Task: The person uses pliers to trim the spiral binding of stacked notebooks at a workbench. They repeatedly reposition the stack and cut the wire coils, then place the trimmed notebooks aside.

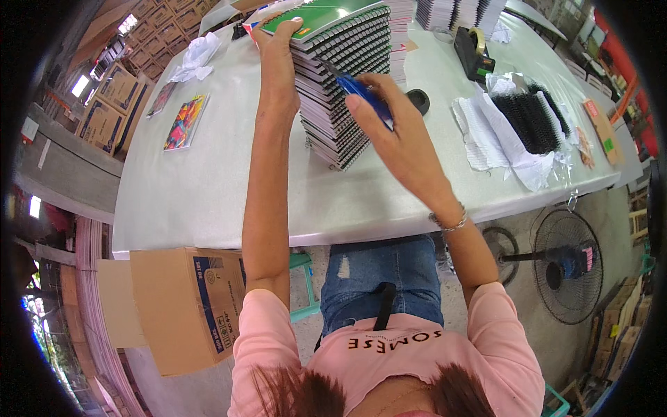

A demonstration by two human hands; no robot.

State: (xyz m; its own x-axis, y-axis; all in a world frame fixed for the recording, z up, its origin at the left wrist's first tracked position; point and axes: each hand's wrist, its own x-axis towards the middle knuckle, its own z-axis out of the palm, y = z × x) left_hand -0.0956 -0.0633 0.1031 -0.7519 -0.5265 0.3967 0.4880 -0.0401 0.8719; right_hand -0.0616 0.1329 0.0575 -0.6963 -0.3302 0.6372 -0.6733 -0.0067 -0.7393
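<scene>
A tall stack of spiral-bound notebooks point(340, 118) stands on the table in front of me, its black wire bindings turned toward me. The top notebook has a green cover point(326, 19). My left hand point(279, 66) grips the stack's upper left edge, thumb over the cover. In my right hand point(399, 132) is a pair of blue-handled pliers point(367, 97). Its thin metal tip points up and left at the bindings near the top; whether it touches a wire I cannot tell. Beside the stack, partly behind my right hand, lies a round black object point(418, 101).
On the table point(201, 201) are a tape dispenser point(476, 55), black binding coils point(531, 121) on white paper, crumpled paper point(198, 57), a colourful booklet point(186, 121) and more notebook stacks point(458, 14). A cardboard box point(184, 306) and a fan point(566, 267) stand below.
</scene>
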